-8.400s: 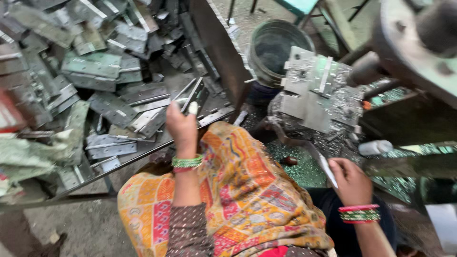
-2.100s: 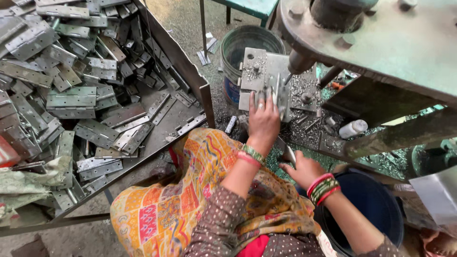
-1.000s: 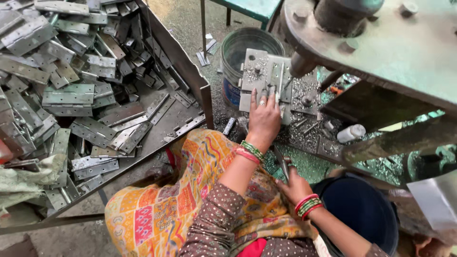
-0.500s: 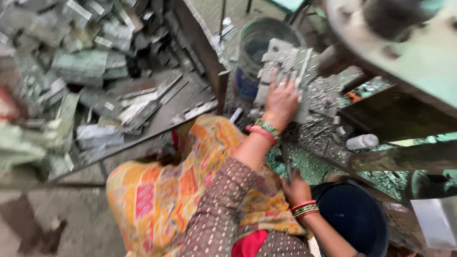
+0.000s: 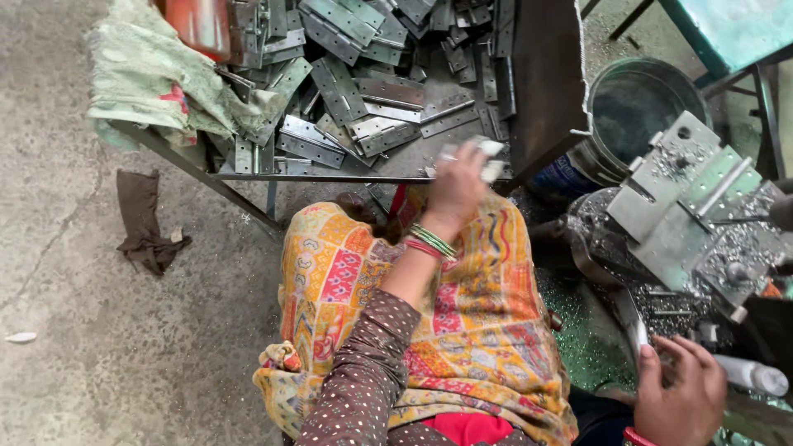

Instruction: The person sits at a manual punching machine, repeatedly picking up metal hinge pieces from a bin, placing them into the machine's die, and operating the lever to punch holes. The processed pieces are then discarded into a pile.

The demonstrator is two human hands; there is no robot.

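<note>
bare concrete floor point(image 5: 107, 330) runs down one side, with a dark rag point(image 5: 147, 219) lying on it, and a low metal tray point(image 5: 545, 74) heaped with flat perforated metal plates point(image 5: 355, 91) stands ahead of the seated person. a pale cloth point(image 5: 157, 83) droops over the tray's near corner. the left hand point(image 5: 456, 188) is stretched forward to the tray's front edge, fingers closed around a small pale metal plate point(image 5: 479, 157) (blurred, so its exact shape is hard to read); its long axis seems to run roughly across the view, left to right. the right hand point(image 5: 679, 396) hangs low by the knee, fingers curled around what looks like a thin metal tool point(image 5: 634, 326), though i cannot tell how firmly. away to the right of the held plate, well apart from it, sits the press fixture point(image 5: 690, 206) with its angled grey blocks, swarf strewn about its base, and a round metal bucket point(image 5: 640, 107) behind it. of the two hands the right is nearer the fixture; the left, with the plate, is nearer the heap.
</note>
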